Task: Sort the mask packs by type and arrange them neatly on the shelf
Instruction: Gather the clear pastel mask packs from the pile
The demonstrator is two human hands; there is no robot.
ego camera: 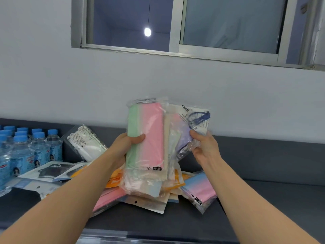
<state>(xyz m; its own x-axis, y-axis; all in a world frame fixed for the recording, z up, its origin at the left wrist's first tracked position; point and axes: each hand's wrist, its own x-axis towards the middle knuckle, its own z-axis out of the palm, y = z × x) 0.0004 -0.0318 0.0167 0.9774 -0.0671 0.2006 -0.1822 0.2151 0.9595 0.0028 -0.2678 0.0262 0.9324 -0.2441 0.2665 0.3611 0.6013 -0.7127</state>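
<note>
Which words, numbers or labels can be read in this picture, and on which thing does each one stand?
"10": on the green and pink mask pack held in the left hand, near its bottom edge; the dark label beside it is blurred.
"10": on the blue and pink mask pack lying on the shelf; its dark label is also blurred.
Print on the pack with blue straps in the right hand: too blurred.
Water bottles' labels: too small.

Dim bluish light, glaring bulb [147, 32] reflected in window [175, 23], wide-angle bending at edges, soft blur
</note>
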